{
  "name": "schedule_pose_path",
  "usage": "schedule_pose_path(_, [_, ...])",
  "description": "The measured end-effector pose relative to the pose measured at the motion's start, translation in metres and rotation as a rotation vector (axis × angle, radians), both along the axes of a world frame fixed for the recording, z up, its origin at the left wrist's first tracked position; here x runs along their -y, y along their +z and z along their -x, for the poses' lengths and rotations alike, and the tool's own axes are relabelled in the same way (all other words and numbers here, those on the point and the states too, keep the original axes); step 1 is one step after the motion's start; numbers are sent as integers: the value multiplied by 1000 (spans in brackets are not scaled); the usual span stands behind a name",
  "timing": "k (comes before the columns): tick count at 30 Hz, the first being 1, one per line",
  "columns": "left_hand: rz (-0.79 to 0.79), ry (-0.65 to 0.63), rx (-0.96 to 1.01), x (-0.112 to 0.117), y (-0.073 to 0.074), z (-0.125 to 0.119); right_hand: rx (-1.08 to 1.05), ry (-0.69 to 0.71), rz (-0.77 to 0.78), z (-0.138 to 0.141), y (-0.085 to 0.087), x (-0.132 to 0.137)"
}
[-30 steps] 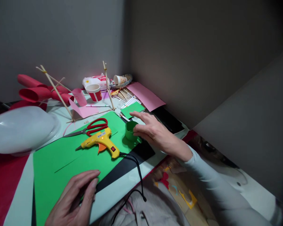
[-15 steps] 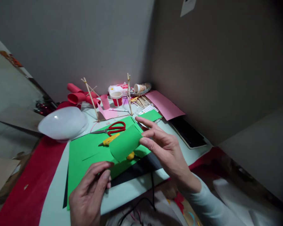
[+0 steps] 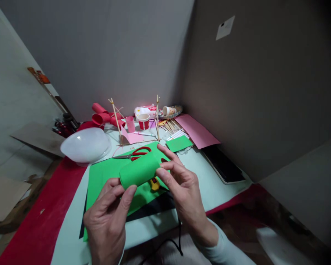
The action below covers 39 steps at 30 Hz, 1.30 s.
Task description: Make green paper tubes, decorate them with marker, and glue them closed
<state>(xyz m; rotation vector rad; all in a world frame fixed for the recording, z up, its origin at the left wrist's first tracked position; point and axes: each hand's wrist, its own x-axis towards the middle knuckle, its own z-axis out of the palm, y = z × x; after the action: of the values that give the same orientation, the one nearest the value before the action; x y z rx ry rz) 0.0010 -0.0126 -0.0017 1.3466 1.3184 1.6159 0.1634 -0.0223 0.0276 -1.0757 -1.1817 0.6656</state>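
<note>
Green paper roll: held above the table, one end in each hand. Left hand pinches its near end between thumb and curled fingers; right hand grips the far end, forefinger extended.

Hands in view: two, left hand and right hand; green paper roll: one. Tools: one pair of red scissors and one yellow glue gun. Other items: two paper cups, two stick frames, two green sheets, two pink sheets, one white bowl.
</note>
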Motion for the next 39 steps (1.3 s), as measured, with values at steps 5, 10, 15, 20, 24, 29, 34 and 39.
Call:
schedule_pose_path(5, [-62, -56, -202, -8, 8, 22, 261, -43, -142, -16, 10, -5])
schedule_pose_path(10, [-422, -45, -524, -12, 41, 36, 849, 167, -329, -36, 37, -19])
schedule_pose_path(15, [-589, -320, -806, -22, 65, 25, 1148, 357, -372, -31, 61, -35])
schedule_pose_path(20, [-523, -252, -787, -31, 66, 26, 1380, 437, -407, -17, 86, -42])
schedule_pose_path(24, [-494, -285, -735, -37, 68, 33, 1490, 490, -395, -6, 104, -48])
schedule_pose_path(29, [-446, -347, -665, -45, 69, 38, 1450, 560, -400, 2, 115, -57])
schedule_pose_path(34, [-366, -266, -551, -48, 64, 39, 1385, 587, -385, -1, 110, -73])
schedule_pose_path(39, [-249, -117, -360, -52, 62, 41, 952, 328, -448, -33, 71, -91])
